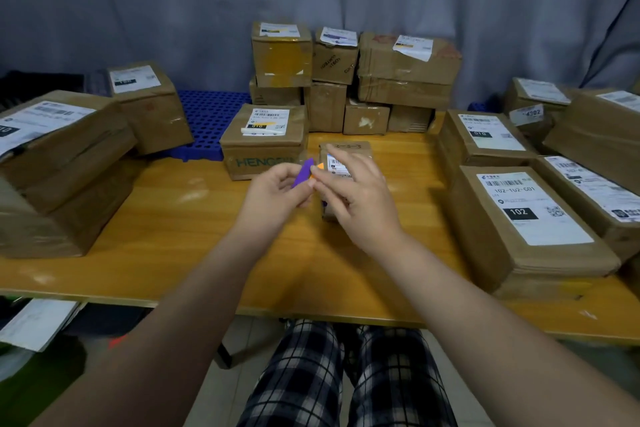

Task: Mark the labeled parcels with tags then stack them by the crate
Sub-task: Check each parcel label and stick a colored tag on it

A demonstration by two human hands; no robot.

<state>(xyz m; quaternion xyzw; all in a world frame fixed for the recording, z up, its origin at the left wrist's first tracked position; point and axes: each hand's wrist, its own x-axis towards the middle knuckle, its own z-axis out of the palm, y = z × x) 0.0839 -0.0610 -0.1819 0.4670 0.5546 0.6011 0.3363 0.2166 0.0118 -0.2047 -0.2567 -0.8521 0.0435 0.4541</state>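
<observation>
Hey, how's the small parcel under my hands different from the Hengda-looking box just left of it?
The small parcel is narrower and lower than the printed box. The printed box carries teal lettering on its front; the small parcel has handwritten numbers on top. A white pen lies on the printed box only. Both are brown cardboard with shipping labels.

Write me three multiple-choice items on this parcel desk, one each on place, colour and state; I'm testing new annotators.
1. Where is the small parcel?
A. On the floor
B. On the table, right of the HENGDA box
C. Atop the back stack

2. What colour is the strip in the left hand?
A. Purple
B. Green
C. White

3. What is the right hand doing?
A. Lying flat on the table
B. Lifting a large box
C. Pinching an orange tag

Key: 1 B, it stands beside that box; 2 A, the strip is plainly purple; 3 C, its fingertips meet at the orange piece.
</observation>
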